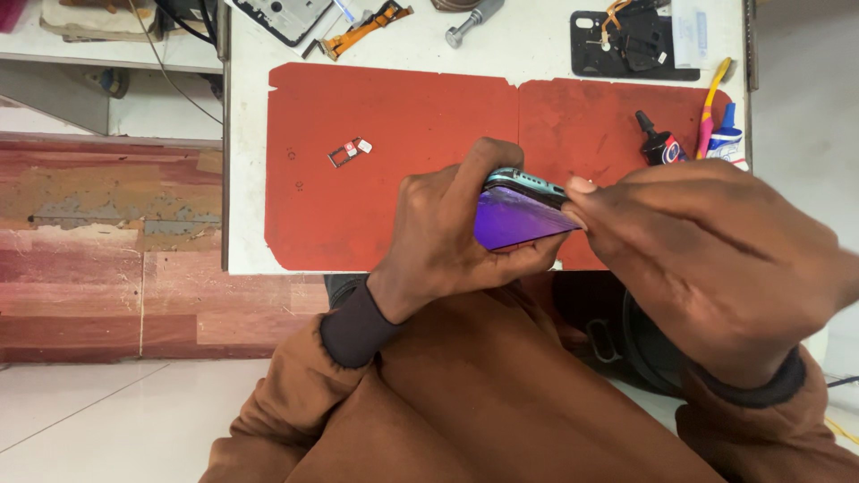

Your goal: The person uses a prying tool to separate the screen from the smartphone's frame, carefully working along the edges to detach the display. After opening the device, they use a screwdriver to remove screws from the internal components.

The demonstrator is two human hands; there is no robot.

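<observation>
Over red mat (pixel 394 161), left hand (pixel 447 233) gripping glossy purple phone (pixel 519 219), right hand (pixel 716 259) at edge

A glossy purple phone (pixel 519 217) with a teal edge, red mat (pixel 394 134), white table (pixel 246 179).

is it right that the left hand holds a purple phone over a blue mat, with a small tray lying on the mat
Not quite: in the head view the mat is red, not blue. The left hand does hold the purple phone, and the tray lies on the mat.
</observation>
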